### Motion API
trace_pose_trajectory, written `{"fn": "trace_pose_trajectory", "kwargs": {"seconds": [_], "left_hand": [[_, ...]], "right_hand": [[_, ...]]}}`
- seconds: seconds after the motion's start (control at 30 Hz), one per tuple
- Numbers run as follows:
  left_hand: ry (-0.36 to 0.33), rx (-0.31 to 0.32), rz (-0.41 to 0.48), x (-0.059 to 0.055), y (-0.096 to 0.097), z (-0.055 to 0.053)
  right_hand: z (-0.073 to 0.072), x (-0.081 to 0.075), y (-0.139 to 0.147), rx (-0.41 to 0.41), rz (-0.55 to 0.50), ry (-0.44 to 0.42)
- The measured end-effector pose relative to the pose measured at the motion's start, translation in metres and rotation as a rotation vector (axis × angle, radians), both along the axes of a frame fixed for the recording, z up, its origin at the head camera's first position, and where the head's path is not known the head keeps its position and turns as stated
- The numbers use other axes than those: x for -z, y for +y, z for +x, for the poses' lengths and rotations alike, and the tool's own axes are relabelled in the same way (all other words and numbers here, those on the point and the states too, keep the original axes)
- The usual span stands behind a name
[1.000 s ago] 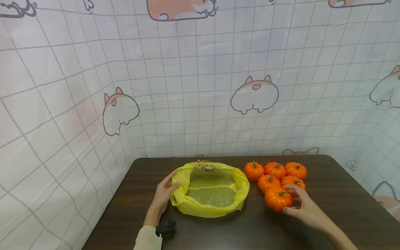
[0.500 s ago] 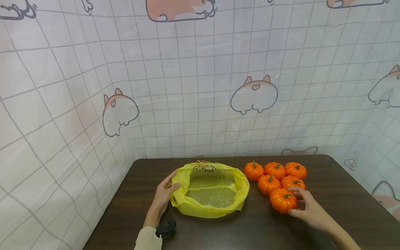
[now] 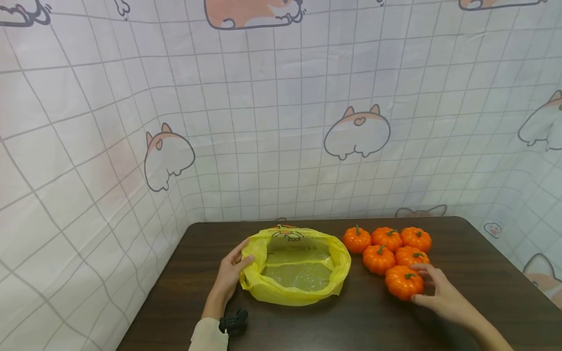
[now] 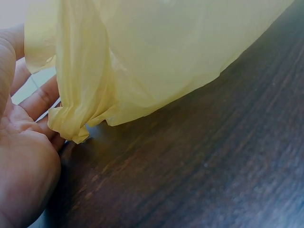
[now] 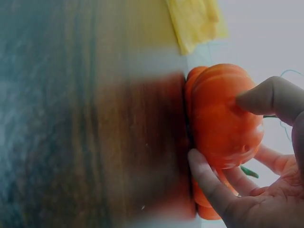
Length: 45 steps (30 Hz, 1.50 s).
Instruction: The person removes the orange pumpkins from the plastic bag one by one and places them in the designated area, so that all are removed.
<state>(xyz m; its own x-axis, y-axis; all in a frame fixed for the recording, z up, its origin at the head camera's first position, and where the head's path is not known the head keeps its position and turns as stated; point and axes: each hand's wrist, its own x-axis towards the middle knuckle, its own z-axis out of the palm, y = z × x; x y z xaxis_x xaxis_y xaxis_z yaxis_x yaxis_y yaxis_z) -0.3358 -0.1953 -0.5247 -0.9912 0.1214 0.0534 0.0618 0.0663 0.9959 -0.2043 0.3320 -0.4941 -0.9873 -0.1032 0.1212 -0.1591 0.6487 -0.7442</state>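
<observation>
A yellow plastic bag (image 3: 303, 297) stands on the dark table with its mouth spread wide. My left hand (image 3: 229, 274) holds the bag's left rim, thumb over the edge and fingers outside; in the left wrist view the bag (image 4: 156, 57) hangs in folds beside the palm. To the right, my right hand (image 3: 443, 295) grips a small orange pumpkin (image 3: 401, 283) between thumb and fingers. In the right wrist view the thumb presses one side of that pumpkin (image 5: 221, 114) and the fingers support the other. Whether it touches the table cannot be told.
Several more orange pumpkins (image 3: 378, 258) with green stems sit clustered behind the gripped one, right of the bag. The dark wooden table (image 3: 325, 326) ends at a wall covered by white grid-patterned cloth (image 3: 281, 185). A black device (image 3: 234, 320) is at the left wrist.
My right hand has moved a little to the right with the pumpkin, drawing it away from the row behind. The left hand and the bag have stayed put.
</observation>
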Motion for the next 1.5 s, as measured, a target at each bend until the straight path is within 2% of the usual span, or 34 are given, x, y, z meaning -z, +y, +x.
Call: {"fn": "trace_pose_trajectory", "kwargs": {"seconds": [0.43,0.9,1.5], "left_hand": [[0.002,-0.002,0.009,0.0029,-0.0004,-0.0013],[0.005,-0.005,0.004,0.0025,-0.0004,-0.0014],[-0.002,-0.015,-0.003,0.0037,-0.0006,-0.0021]], "right_hand": [[0.0019,0.0036,0.0046,0.0,0.038,-0.019],[-0.0003,0.0024,0.0069,-0.022,0.039,-0.082],[-0.0005,0.0031,0.0045,-0.037,0.045,-0.072]]}}
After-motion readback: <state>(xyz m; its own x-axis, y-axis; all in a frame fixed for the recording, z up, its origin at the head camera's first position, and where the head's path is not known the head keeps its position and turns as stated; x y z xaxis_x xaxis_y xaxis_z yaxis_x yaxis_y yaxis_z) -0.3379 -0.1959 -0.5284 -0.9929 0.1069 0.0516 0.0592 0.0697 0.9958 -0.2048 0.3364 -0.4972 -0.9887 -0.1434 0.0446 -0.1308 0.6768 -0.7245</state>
